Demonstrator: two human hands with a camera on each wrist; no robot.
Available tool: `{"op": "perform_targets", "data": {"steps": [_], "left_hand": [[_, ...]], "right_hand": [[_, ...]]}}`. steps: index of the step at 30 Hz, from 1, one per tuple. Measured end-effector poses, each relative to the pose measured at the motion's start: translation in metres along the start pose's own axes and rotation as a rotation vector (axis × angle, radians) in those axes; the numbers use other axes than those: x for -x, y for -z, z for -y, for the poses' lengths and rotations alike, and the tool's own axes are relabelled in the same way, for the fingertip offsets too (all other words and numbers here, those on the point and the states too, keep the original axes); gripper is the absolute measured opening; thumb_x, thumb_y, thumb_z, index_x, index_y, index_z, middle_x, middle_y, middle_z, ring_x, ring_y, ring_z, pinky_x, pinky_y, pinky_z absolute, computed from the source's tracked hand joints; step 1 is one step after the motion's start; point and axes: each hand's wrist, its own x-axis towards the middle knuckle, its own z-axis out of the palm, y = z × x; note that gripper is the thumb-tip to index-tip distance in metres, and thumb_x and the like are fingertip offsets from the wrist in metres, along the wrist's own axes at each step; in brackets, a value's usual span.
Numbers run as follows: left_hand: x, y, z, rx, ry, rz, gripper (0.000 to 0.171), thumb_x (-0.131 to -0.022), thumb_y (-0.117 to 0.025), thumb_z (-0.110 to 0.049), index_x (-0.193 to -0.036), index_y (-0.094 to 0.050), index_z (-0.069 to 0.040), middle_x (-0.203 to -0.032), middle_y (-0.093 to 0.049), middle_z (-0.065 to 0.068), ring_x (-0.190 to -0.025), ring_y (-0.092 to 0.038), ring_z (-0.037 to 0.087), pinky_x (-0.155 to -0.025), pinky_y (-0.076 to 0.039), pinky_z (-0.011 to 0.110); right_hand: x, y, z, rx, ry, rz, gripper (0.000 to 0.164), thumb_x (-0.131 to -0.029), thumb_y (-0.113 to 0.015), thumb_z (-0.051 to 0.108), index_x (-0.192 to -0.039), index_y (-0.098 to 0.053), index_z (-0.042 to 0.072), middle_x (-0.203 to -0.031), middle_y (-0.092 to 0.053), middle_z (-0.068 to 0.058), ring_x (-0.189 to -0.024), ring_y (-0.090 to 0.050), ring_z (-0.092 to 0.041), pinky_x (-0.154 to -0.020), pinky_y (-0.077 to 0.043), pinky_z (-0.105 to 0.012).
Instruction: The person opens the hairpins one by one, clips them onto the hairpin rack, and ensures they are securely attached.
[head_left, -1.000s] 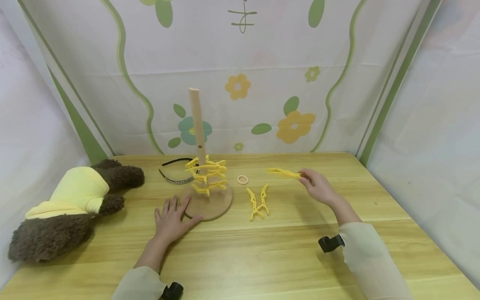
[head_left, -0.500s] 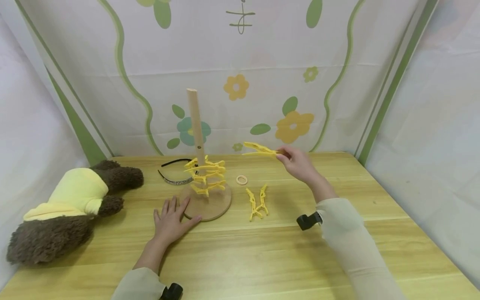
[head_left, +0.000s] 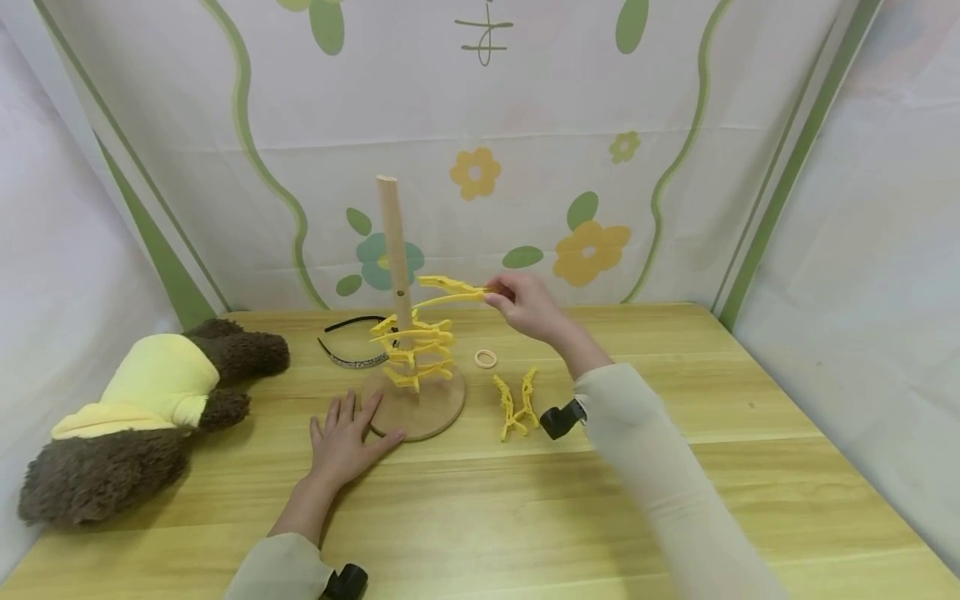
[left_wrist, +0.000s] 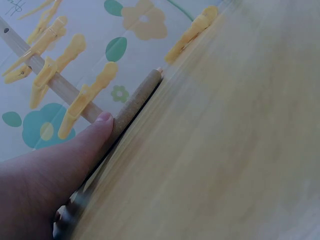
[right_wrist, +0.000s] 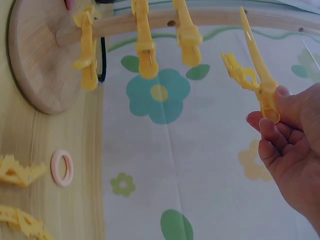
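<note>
Between thumb and fingers, my right hand pinches a yellow hair clip by its handle end. The clip is spread wide, its tips pointing at the upright wooden post from the right; in the right wrist view they are just short of it. Several yellow hair clips are clamped along the lower post. My left hand lies with spread, straight fingers at the near left of the round wooden base, thumb and index finger against its edge. Two more yellow clips lie on the table.
A small pale ring lies right of the base. Behind the post is a black headband with a sparkly band. A brown plush toy in a yellow shirt lies at the left. A printed cloth stands behind the table.
My right hand has carried the hair clip up and left to the post, and the clip has spread wider. My left hand has stayed at the base.
</note>
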Motion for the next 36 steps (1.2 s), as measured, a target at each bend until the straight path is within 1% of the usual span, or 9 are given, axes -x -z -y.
{"op": "perform_targets", "data": {"steps": [6,15,18,23,26,31,36], "left_hand": [[-0.001,-0.001,0.002,-0.003,-0.001,-0.003,0.081,-0.074,-0.045,-0.065,-0.136,-0.030,-0.015,-0.136,-0.016,0.026,-0.123,-0.006,0.044,-0.087,0.004,0.064],[-0.001,-0.002,0.002,-0.013,0.000,-0.004,0.081,-0.074,-0.044,-0.066,-0.136,-0.029,-0.015,-0.136,-0.016,0.026,-0.123,-0.006,0.044,-0.087,0.004,0.065],[-0.001,-0.002,0.002,-0.012,-0.001,-0.006,0.081,-0.074,-0.045,-0.065,-0.136,-0.030,-0.016,-0.136,-0.016,0.026,-0.123,-0.006,0.044,-0.087,0.004,0.065],[-0.001,-0.003,0.001,-0.011,-0.004,-0.006,0.081,-0.074,-0.045,-0.065,-0.136,-0.030,-0.016,-0.136,-0.016,0.026,-0.123,-0.006,0.044,-0.087,0.004,0.065],[-0.001,-0.003,0.002,-0.012,-0.005,-0.006,0.081,-0.074,-0.045,-0.065,-0.136,-0.030,-0.016,-0.136,-0.016,0.026,-0.123,-0.006,0.044,-0.087,0.004,0.065],[-0.001,-0.002,0.003,-0.007,-0.008,-0.011,0.081,-0.074,-0.045,-0.065,-0.136,-0.030,-0.015,-0.136,-0.017,0.027,-0.123,-0.006,0.044,-0.087,0.004,0.065],[-0.001,-0.002,0.002,-0.009,-0.009,-0.011,0.081,-0.074,-0.045,-0.066,-0.136,-0.030,-0.015,-0.136,-0.017,0.026,-0.123,-0.007,0.044,-0.086,0.004,0.065]], "right_hand": [[-0.012,-0.017,0.007,-0.031,0.011,0.036,0.013,-0.085,-0.055,0.009,-0.090,-0.061,-0.001,-0.072,-0.054,-0.005,-0.059,-0.045,-0.015,-0.055,-0.039,-0.025],[-0.026,-0.029,0.019,-0.032,0.006,0.071,0.015,-0.085,-0.054,0.010,-0.093,-0.061,-0.002,-0.076,-0.056,-0.007,-0.061,-0.047,-0.014,-0.057,-0.040,-0.024],[-0.029,-0.031,0.023,-0.041,0.005,0.089,0.015,-0.086,-0.054,0.010,-0.092,-0.061,-0.001,-0.076,-0.057,-0.006,-0.061,-0.048,-0.014,-0.056,-0.041,-0.023],[-0.030,-0.032,0.026,-0.057,-0.022,0.115,0.015,-0.086,-0.054,0.011,-0.093,-0.060,-0.001,-0.076,-0.056,-0.005,-0.062,-0.048,-0.014,-0.056,-0.041,-0.023],[-0.030,-0.032,0.028,-0.067,-0.036,0.130,0.017,-0.086,-0.053,0.010,-0.096,-0.060,-0.002,-0.080,-0.058,-0.006,-0.066,-0.051,-0.014,-0.059,-0.043,-0.022],[-0.029,-0.032,0.033,-0.072,-0.023,0.159,0.020,-0.086,-0.053,0.008,-0.100,-0.059,-0.005,-0.089,-0.058,-0.011,-0.074,-0.054,-0.015,-0.064,-0.044,-0.022],[-0.028,-0.031,0.036,-0.055,-0.008,0.169,0.021,-0.086,-0.053,0.007,-0.102,-0.058,-0.006,-0.090,-0.057,-0.012,-0.073,-0.053,-0.016,-0.064,-0.044,-0.022]]}}
